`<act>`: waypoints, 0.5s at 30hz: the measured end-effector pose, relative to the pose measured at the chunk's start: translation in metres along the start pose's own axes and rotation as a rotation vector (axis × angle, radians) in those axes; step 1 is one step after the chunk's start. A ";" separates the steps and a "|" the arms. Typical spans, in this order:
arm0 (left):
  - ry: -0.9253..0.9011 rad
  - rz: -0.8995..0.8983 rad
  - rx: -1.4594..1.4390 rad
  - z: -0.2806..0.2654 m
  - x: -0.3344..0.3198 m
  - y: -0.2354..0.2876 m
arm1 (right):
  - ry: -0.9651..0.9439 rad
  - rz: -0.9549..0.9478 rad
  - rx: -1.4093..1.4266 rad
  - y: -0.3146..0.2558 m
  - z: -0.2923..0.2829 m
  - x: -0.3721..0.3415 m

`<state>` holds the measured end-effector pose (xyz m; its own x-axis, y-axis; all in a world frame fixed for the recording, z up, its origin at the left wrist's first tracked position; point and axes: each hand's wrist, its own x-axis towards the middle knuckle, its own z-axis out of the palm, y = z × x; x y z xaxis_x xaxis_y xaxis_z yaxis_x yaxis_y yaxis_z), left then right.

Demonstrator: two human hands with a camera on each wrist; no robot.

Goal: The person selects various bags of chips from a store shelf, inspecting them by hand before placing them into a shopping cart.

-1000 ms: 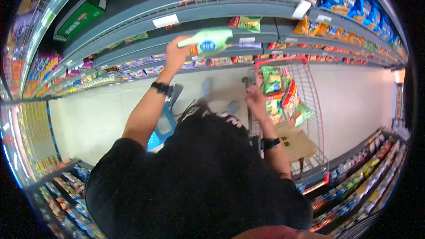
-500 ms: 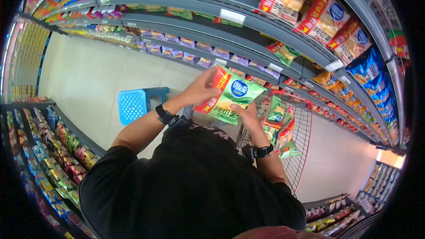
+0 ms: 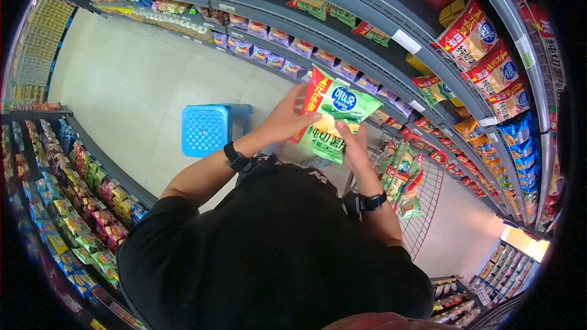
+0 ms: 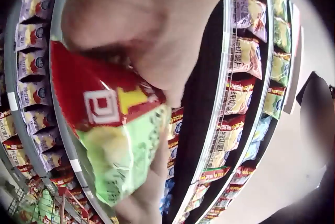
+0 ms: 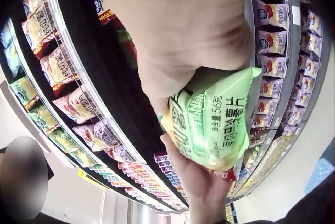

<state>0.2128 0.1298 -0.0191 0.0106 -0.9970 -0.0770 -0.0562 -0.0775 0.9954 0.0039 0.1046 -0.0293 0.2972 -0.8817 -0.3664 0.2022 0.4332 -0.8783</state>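
Note:
A green bag of potato chips (image 3: 342, 113) with a red band down its left side is held up in front of the chest, its printed front facing the head camera. My left hand (image 3: 287, 116) grips its red end, thumb laid over the front. On the other side my right hand (image 3: 356, 146) pinches the green edge, thumb on the front and fingers behind. The left wrist view shows the chip bag (image 4: 123, 130) under the left hand (image 4: 136, 20). In the right wrist view, the right hand (image 5: 193, 30) holds the bag's green end (image 5: 220, 119).
A wire shopping cart (image 3: 431, 208) with several chip bags stands at my right. A blue plastic stool (image 3: 205, 131) is on the floor to the left. Shelves of snack bags (image 3: 309, 3) run along the front; another snack rack (image 3: 67, 208) lines the lower left.
The left hand brought the chip bag down from the shelf side, and the right hand came from beside the cart to take its other edge. The view has turned; the bag is now raised slightly.

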 end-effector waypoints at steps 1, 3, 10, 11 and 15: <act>0.084 0.052 0.127 -0.009 -0.001 -0.003 | 0.015 -0.015 -0.059 0.004 0.004 0.006; -0.098 -0.003 0.109 -0.029 -0.002 -0.006 | 0.076 -0.052 -0.077 0.004 0.022 0.008; -0.027 0.084 -0.048 -0.036 -0.004 0.018 | -0.216 -0.267 -0.220 -0.009 0.055 -0.005; -0.023 0.084 -0.065 -0.037 0.000 0.016 | -0.256 -0.240 -0.240 -0.014 0.056 -0.012; -0.095 0.061 -0.065 -0.041 0.023 0.006 | -0.105 -0.345 -0.336 -0.019 0.041 -0.021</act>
<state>0.2535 0.1063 -0.0122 -0.0862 -0.9961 -0.0178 0.0113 -0.0189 0.9998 0.0316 0.1223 0.0078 0.3617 -0.9321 -0.0188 -0.0020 0.0194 -0.9998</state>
